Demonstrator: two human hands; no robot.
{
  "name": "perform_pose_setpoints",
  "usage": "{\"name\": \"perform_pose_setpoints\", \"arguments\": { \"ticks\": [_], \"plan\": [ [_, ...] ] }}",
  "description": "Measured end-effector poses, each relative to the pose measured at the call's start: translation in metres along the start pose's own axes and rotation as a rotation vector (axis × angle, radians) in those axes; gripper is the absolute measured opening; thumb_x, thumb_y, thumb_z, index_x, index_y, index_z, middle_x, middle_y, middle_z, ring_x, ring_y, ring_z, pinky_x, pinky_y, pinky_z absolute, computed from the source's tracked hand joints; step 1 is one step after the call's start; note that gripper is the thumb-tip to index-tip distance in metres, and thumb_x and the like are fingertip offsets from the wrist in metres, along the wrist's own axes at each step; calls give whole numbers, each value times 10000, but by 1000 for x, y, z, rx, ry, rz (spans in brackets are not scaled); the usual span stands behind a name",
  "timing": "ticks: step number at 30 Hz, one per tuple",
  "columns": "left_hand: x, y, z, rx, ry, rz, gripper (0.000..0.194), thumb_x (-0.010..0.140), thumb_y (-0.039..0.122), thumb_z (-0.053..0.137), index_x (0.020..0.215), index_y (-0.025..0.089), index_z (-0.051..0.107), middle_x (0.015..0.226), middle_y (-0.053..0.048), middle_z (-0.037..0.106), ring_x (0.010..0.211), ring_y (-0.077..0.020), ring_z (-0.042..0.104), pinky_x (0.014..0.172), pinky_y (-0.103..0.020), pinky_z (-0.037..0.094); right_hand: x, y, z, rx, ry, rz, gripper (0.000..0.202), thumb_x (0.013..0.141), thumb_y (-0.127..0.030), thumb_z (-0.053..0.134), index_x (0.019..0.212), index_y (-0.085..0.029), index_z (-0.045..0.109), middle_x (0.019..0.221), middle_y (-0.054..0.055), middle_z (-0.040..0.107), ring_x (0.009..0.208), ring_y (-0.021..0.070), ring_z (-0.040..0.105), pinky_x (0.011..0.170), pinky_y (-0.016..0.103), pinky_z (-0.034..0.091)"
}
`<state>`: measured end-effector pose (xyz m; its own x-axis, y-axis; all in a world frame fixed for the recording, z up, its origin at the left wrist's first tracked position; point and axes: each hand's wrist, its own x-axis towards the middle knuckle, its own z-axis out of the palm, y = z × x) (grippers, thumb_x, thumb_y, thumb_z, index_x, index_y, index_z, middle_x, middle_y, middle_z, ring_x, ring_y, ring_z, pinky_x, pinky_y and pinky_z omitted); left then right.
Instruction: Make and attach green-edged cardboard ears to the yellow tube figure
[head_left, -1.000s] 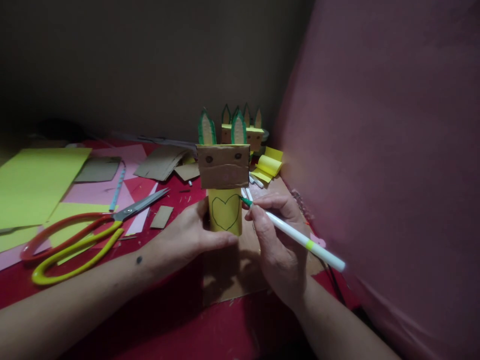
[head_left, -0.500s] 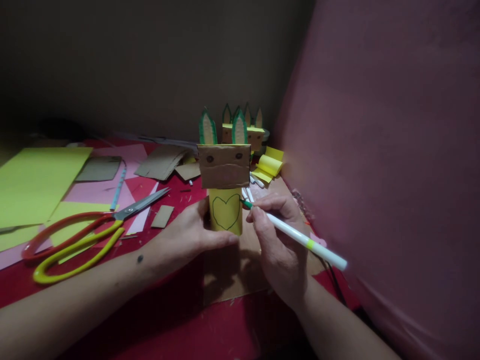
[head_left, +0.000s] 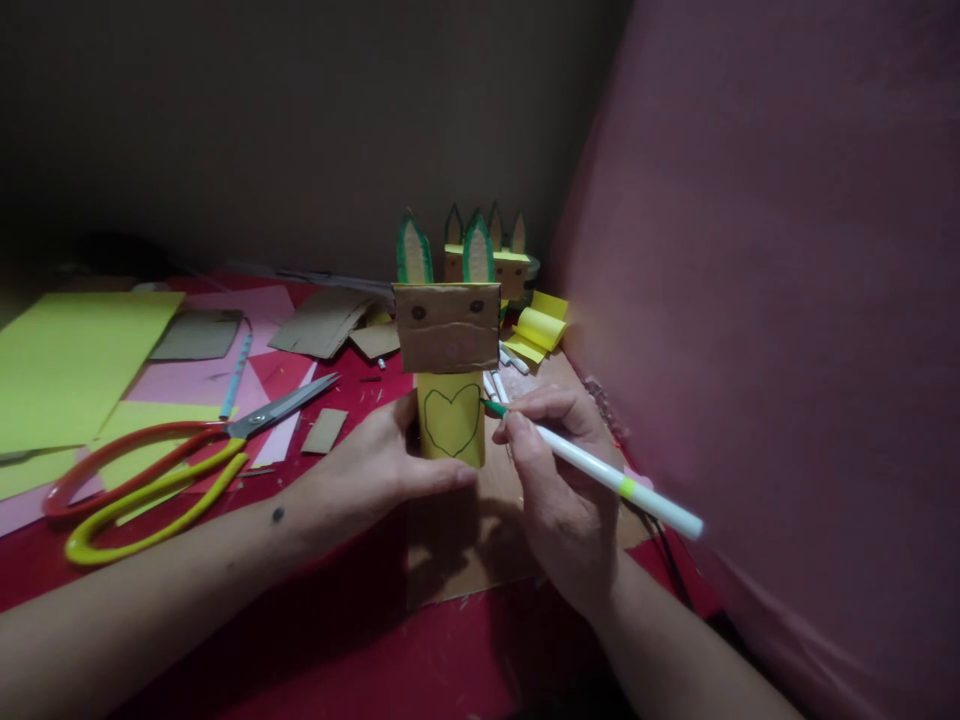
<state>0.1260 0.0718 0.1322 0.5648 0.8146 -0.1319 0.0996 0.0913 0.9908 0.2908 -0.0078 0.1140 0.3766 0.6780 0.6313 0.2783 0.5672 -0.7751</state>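
Note:
A cardboard animal figure (head_left: 448, 330) stands upright in front of me, with green-edged ears, drawn eyes and a yellow tube body. A dark heart outline (head_left: 453, 420) is drawn on the yellow tube. My left hand (head_left: 401, 455) is closed round the tube's lower part, thumb across its front, most fingers hidden behind it. My right hand (head_left: 559, 470) pinches a white marker (head_left: 600, 465) with a green tip and a yellow-green band. The tip is at the heart's upper right edge; I cannot tell whether it touches the paper.
Red-and-yellow scissors (head_left: 217, 450) lie open on the left, beside yellow paper (head_left: 82, 360) and a blue dotted pencil (head_left: 236, 375). Cardboard scraps (head_left: 326, 322) are behind. Similar eared figures (head_left: 510, 265) stand at the back, near a curled yellow paper (head_left: 541, 330). A cardboard sheet (head_left: 450, 570) lies under the figure.
The figure's head has tipped or risen very slightly upward. The marker's back end has shifted a little to the right while its tip stays by the heart's edge.

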Motion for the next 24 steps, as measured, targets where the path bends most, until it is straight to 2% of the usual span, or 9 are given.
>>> {"name": "perform_pose_setpoints", "arguments": {
  "ticks": [6,13,20,24],
  "plan": [
    [0,0,-2,-7,-1,6,695,652,350,1025,1299,252,788,1192,-74,916,1124,-390,879,869,-415,761,-1,-1,-1,11,-26,19,158,1051,-132,723,1028,-283,686,757,-86,621,573,118,589,533,247,493],
    [1,-2,-3,0,-2,17,745,642,347,1040,1336,266,783,1285,-85,909,1201,-410,869,934,-437,769,1,-1,-2,-63,-20,-11,146,1020,-136,702,975,-274,681,793,-60,632,624,132,607,566,253,516],
    [1,-1,-3,-23,-4,25,674,661,320,1029,1285,256,782,1229,-66,920,1140,-380,887,872,-387,768,1,-2,-3,-69,-8,-15,171,978,-110,698,945,-275,671,796,-57,639,643,137,624,568,256,514],
    [1,-1,-2,-12,-4,22,684,655,330,1030,1292,253,792,1190,-60,921,1115,-369,885,841,-370,756,1,-3,-1,15,-7,14,177,1011,-109,715,965,-276,681,747,-81,608,579,120,587,528,245,495]
  ]
}}
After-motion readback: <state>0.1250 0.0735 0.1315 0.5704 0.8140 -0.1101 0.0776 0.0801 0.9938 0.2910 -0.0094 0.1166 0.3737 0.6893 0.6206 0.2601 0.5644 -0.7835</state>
